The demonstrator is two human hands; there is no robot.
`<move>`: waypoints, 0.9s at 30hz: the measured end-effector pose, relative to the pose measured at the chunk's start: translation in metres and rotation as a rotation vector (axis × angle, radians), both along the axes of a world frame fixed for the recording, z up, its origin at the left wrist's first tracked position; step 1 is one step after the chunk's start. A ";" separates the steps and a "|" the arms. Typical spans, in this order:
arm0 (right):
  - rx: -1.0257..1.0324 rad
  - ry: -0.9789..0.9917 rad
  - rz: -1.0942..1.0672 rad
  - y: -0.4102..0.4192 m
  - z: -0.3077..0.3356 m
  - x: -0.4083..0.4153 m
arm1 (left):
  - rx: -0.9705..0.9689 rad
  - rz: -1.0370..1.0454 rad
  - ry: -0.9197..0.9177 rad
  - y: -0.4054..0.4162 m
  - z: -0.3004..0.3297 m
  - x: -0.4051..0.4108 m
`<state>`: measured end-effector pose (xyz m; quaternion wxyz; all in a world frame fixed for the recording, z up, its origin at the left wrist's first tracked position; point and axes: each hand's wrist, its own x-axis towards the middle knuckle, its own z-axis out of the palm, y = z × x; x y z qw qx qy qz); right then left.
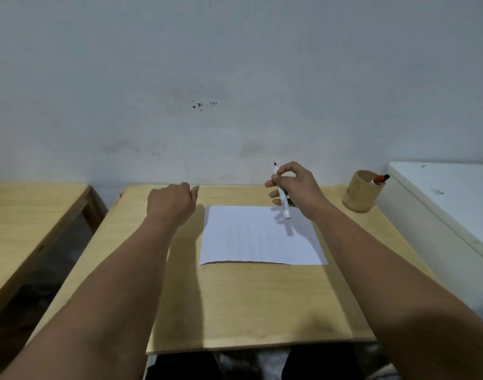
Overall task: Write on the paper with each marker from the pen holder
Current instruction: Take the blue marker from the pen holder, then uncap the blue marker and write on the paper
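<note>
Your left hand hovers loosely curled, gripping nothing, left of the paper on the tabletop. Your right hand pinches an uncapped black marker above the paper's far edge. Right of it, the pen holder holds a red marker.

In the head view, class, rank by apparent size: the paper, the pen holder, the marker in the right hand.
1. paper, plainly largest.
2. pen holder.
3. marker, slimmer though about as long as the holder is tall.
</note>
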<state>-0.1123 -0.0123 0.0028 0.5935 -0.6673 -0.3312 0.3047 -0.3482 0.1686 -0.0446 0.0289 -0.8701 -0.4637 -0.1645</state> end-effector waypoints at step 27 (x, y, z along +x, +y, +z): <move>-0.192 -0.687 0.075 -0.008 -0.061 -0.032 | -0.154 -0.447 0.046 -0.064 -0.052 -0.017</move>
